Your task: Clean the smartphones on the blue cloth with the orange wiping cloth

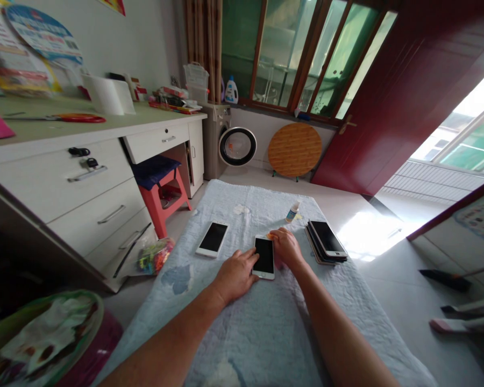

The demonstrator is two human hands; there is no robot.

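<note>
A white smartphone (264, 257) with a dark screen lies face up on the cloth-covered table. My left hand (236, 274) holds it by its left side, fingertips over the screen edge and thumb near the lower corner. My right hand (286, 246) is closed at the phone's upper right corner. A small orange bit shows at its fingertips, too little to name. To the left lies another white smartphone (213, 238), apart from both hands. Right of my right hand sits a stack of smartphones (327, 239). Behind it stands a small spray bottle (292, 213).
A pale blue quilted cloth (242, 196) covers the table. Left are a white desk (97, 183), a red stool (161, 199) and a waste bin (100, 333). Beyond stand a washing machine (215, 140) with its door open and a round wooden tabletop (294, 149).
</note>
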